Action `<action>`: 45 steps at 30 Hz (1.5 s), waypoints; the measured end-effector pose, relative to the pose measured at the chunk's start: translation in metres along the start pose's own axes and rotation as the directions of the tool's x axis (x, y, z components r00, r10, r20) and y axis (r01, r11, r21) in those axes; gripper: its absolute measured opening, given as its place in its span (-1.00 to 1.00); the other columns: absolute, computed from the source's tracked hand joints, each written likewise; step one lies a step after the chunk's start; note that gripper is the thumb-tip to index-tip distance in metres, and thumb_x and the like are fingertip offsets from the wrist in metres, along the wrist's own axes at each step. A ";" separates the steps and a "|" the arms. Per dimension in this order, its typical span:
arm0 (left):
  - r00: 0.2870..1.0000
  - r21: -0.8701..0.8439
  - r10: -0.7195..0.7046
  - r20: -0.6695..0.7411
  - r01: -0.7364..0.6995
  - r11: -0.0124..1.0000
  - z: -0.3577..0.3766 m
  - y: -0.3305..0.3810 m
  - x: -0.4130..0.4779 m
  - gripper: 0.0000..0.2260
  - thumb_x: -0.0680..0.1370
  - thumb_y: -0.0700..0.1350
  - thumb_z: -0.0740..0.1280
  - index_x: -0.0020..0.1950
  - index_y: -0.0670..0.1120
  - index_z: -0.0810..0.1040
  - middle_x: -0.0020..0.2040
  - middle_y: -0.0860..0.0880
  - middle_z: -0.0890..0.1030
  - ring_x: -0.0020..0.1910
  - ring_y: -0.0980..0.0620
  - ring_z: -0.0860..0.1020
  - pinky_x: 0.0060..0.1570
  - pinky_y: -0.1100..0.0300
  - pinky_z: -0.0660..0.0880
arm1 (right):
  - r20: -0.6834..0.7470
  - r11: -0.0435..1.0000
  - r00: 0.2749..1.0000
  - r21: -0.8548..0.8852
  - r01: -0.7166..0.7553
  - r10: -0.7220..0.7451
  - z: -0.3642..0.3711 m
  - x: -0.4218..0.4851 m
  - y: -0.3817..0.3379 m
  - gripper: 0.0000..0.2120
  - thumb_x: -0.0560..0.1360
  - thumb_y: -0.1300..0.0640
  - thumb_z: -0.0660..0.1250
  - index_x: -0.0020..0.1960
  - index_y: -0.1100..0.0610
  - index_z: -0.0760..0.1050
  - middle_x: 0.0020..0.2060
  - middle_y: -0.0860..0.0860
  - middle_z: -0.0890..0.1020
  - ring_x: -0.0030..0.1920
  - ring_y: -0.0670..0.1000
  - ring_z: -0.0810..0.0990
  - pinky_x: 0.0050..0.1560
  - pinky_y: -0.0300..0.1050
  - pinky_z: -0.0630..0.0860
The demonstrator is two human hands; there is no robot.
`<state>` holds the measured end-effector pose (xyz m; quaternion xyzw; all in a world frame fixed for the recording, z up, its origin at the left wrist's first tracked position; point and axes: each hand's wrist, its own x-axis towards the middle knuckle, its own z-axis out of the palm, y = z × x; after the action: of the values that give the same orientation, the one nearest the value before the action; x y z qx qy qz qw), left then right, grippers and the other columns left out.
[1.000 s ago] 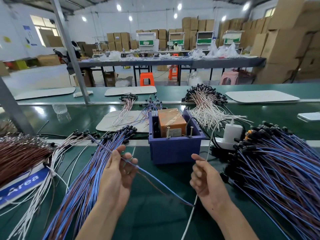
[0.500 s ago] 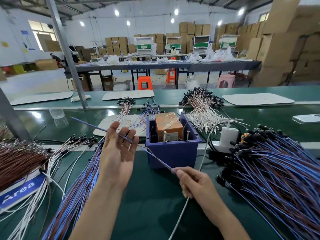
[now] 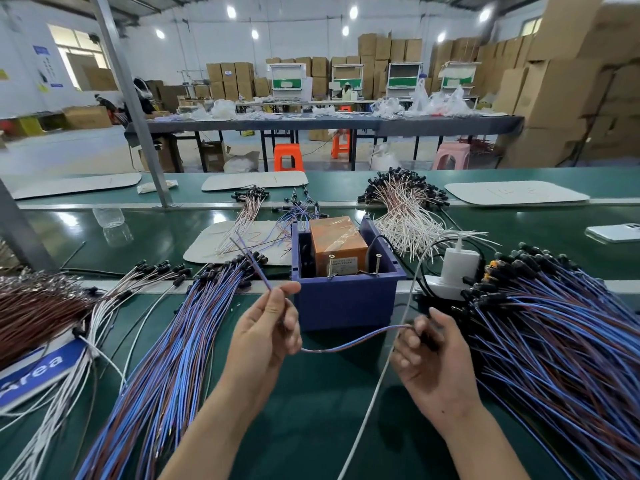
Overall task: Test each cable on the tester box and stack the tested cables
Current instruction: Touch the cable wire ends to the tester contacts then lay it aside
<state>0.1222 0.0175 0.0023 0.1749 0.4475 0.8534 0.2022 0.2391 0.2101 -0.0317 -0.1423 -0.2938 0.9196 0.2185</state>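
Blue-and-brown cable [image 3: 349,341] hangs in a shallow sag between the two hands, above the middle of the green tabletop [image 3: 311,410] and just in front of the bin. The left hand [image 3: 266,336] is raised with its palm turned inward. Its thumb and forefinger pinch the cable at their tips, the other fingers curl loosely behind, and the cable's free end sticks up and away to the left. The right hand [image 3: 436,358] sits lower with its back to the camera. Its fingers are curled round the cable's other end, so that end is hidden.

At the left edge lies a bundle of brown wires [image 3: 34,313] above a blue label [image 3: 38,368], with white cables [image 3: 69,393] strewn over it. Next to these, a fanned pile of blue-and-brown cables [image 3: 166,368] runs from the near edge toward the bin, just beside the left forearm. A white cord [image 3: 388,368] drops from a white charger [image 3: 459,265] to the near edge, passing between the hands and crossing the held cable close to the right hand's fingers. A larger pile of blue-and-brown cables [image 3: 554,341] covers the right side, touching the right hand's far side.

The purple bin [image 3: 346,303] stands at mid-table behind the hands and holds the orange tester box [image 3: 337,242], wrapped in clear tape. Two metal pins [image 3: 331,266] stand upright at the bin's near rim.
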 end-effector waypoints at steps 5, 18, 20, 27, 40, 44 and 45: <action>1.000 0.034 -0.028 -0.008 0.028 0.999 -0.003 -0.005 -0.005 -0.71 0.57 -0.07 0.25 0.16 -0.21 0.59 -0.39 -0.02 0.40 -0.54 0.09 0.31 -0.52 0.27 0.29 | -0.144 0.964 0.986 -0.261 0.048 -0.088 -0.002 0.006 0.006 -0.61 0.63 0.04 0.24 -0.34 0.11 0.52 -0.50 0.05 0.41 -0.59 -0.06 0.31 -0.58 -0.20 0.32; 0.986 0.363 -0.101 0.132 0.046 0.931 0.005 -0.020 -0.016 -0.66 0.61 0.11 0.17 -0.01 -0.02 0.69 -0.45 0.00 0.30 -0.56 0.12 0.19 -0.56 0.33 0.19 | -0.209 0.967 0.975 0.223 0.124 -0.077 0.008 0.009 0.010 -0.61 0.62 -0.05 0.23 -0.32 0.10 0.45 -0.49 -0.05 0.35 -0.55 -0.13 0.37 -0.45 -0.30 0.52; 0.980 0.452 -0.102 0.169 0.015 0.892 0.006 -0.023 -0.019 -0.66 0.69 0.07 0.11 0.02 0.03 0.67 -0.46 0.01 0.30 -0.53 0.12 0.20 -0.53 0.34 0.21 | -0.193 0.944 0.981 0.320 0.084 -0.022 0.006 0.010 0.008 -0.73 0.68 0.07 0.16 -0.13 0.12 0.49 -0.50 -0.07 0.32 -0.59 -0.16 0.31 -0.55 -0.39 0.40; 0.977 0.572 -0.083 0.197 -0.046 0.819 0.008 -0.028 -0.024 -0.69 0.74 -0.07 0.07 0.13 0.11 0.61 -0.45 0.01 0.34 -0.46 0.10 0.25 -0.43 0.32 0.25 | -0.092 1.000 0.995 0.017 0.026 -0.025 0.003 0.000 0.006 -0.63 0.65 -0.04 0.17 -0.19 0.07 0.62 -0.58 -0.09 0.04 -0.54 -0.07 -0.09 -0.71 -0.26 0.02; 0.931 0.683 -0.080 0.356 -0.201 0.702 0.009 -0.041 -0.032 -0.79 0.71 0.01 0.17 0.18 0.20 0.59 -0.42 0.07 0.43 -0.46 0.18 0.32 -0.42 0.34 0.29 | 0.204 0.877 0.979 -0.464 0.121 -0.027 0.014 -0.005 0.024 -0.63 0.51 -0.13 0.33 0.24 0.00 0.65 -0.38 -0.03 0.34 -0.53 -0.15 0.12 -0.61 -0.32 0.15; 0.932 0.702 -0.073 0.355 -0.214 0.680 0.007 -0.041 -0.030 -0.80 0.70 0.05 0.16 0.15 0.21 0.58 -0.42 0.04 0.42 -0.47 0.13 0.30 -0.45 0.24 0.28 | 0.229 0.807 0.973 -0.568 0.165 -0.038 0.015 -0.006 0.026 -0.63 0.43 -0.16 0.38 0.13 -0.01 0.70 -0.43 -0.02 0.52 -0.54 -0.15 0.13 -0.60 -0.33 0.14; 0.932 0.705 -0.075 0.355 -0.214 0.676 0.007 -0.042 -0.030 -0.80 0.70 0.07 0.17 0.15 0.21 0.58 -0.42 0.04 0.42 -0.46 0.11 0.31 -0.45 0.18 0.29 | 0.232 0.794 0.972 -0.583 0.171 -0.039 0.016 -0.006 0.027 -0.64 0.41 -0.15 0.40 0.11 0.00 0.71 -0.38 0.01 0.60 -0.56 -0.16 0.15 -0.60 -0.33 0.13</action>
<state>0.1589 0.0291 -0.0322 0.4093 0.7003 0.5628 0.1591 0.2295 0.1799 -0.0348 -0.0906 -0.5978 0.7756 0.1816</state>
